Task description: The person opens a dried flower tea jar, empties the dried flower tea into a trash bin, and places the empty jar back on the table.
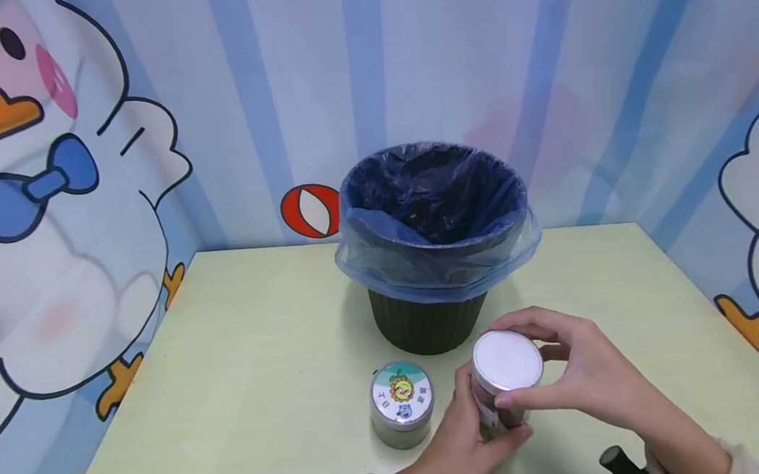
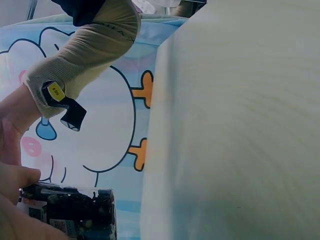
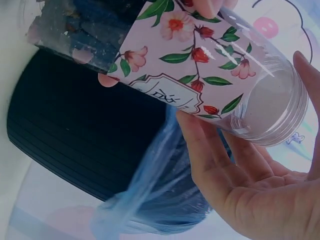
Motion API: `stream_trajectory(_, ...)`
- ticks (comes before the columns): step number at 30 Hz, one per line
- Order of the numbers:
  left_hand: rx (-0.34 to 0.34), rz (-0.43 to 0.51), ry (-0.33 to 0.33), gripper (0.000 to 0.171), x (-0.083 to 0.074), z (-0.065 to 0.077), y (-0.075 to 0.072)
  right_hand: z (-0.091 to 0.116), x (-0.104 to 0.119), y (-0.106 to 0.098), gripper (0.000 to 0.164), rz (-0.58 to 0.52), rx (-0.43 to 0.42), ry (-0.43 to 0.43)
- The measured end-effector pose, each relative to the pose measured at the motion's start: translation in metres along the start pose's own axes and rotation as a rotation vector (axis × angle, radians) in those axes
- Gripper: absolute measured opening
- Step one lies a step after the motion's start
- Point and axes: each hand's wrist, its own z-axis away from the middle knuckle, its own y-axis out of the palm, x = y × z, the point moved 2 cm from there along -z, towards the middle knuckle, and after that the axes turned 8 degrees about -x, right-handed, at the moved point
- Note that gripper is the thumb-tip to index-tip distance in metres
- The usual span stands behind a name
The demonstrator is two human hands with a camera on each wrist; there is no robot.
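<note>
My left hand (image 1: 453,435) grips a clear jar (image 3: 185,65) with a pink floral label, low on its body. Dark pieces fill the jar's lower part, and its upper end is see-through. My right hand (image 1: 586,369) holds the jar's top end, thumb on one side and fingers on the other, around the round white top (image 1: 507,360). In the left wrist view the dark-filled end of the jar (image 2: 75,210) shows below my fingers. Left of my hands stands a second jar (image 1: 403,402), upright, with a sunflower picture on its lid.
Behind the jars stands a black bin (image 1: 431,328) lined with a blue plastic bag (image 1: 440,269). A pale green table (image 1: 252,390) lies under everything, with cartoon-printed cloth walls (image 1: 304,67) around it. A short black rod (image 1: 622,463) pokes out beside my right wrist.
</note>
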Motion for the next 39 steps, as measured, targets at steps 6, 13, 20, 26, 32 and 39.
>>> stream_trajectory(6,-0.007,-0.011,0.046,0.077,-0.016,-0.001,-0.003,-0.005,0.012,-0.009,0.057,0.004,-0.003,-0.033)
stream_trajectory(13,0.000,-0.032,0.040,0.078,-0.042,-0.006,-0.009,-0.013,0.025,-0.026,0.061,0.078,-0.056,-0.071)
stream_trajectory(20,0.012,-0.076,0.007,0.076,-0.057,-0.014,-0.020,-0.023,0.032,-0.039,0.062,0.136,-0.062,-0.076)
stream_trajectory(26,0.009,-0.159,0.013,0.078,-0.063,-0.020,-0.030,-0.032,0.040,-0.047,0.062,0.187,-0.007,-0.081)
stream_trajectory(32,-0.003,-0.238,0.046,0.078,-0.067,-0.025,-0.043,-0.040,0.045,-0.055,0.064,0.234,0.073,-0.071)
stream_trajectory(39,-0.029,-0.367,0.150,0.077,-0.076,-0.027,-0.061,-0.048,0.050,-0.056,0.063,0.221,0.166,-0.074)
